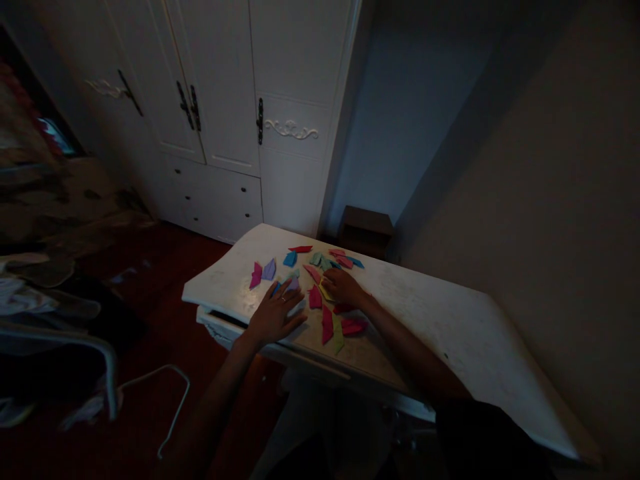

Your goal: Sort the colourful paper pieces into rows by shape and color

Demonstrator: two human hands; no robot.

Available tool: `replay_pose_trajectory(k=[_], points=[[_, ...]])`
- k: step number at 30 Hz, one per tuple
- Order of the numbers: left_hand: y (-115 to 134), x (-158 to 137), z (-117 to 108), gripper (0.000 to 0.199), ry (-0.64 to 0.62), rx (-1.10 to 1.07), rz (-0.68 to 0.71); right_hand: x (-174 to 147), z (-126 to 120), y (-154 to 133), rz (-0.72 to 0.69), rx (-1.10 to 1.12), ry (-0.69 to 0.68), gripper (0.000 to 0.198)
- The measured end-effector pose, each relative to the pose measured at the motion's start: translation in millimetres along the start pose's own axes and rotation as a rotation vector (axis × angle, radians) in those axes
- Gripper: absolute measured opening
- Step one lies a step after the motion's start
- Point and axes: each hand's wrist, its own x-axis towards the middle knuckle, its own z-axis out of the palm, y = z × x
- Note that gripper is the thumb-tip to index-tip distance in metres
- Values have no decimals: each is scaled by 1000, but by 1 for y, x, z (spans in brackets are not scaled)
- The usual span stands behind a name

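Many small folded paper pieces in several colours lie scattered on a white table (425, 300). My left hand (274, 315) rests palm down with its fingers spread, over a blue piece (276, 288) and a lilac piece (294, 284). My right hand (343, 285) is curled, its fingers closed at a yellow folded paper (325, 292) that they partly cover. Closest to it are a crimson piece (315, 297) and a pink piece (312, 273). Nearer the front edge lie a red piece (327, 324) and a lime green piece (338, 335).
A white wardrobe (295, 87) with dark handles stands behind the table. A brown cabinet (367, 223) sits in the corner by the wall. At left are a curved metal tube (107, 353) and a pale cable (186, 380) above a dark red floor.
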Motion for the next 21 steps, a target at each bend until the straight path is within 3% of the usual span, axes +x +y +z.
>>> replay_pose_trajectory(k=[9, 16, 21], points=[[2, 0, -3, 42, -86, -25, 144, 24, 4, 0, -16, 135, 24, 28], [7, 1, -4, 57, -49, -44, 176, -13, -8, 16, 27, 232, 29, 33], [6, 8, -2, 50, -103, -73, 269, -32, -12, 14, -5, 213, 8, 31]])
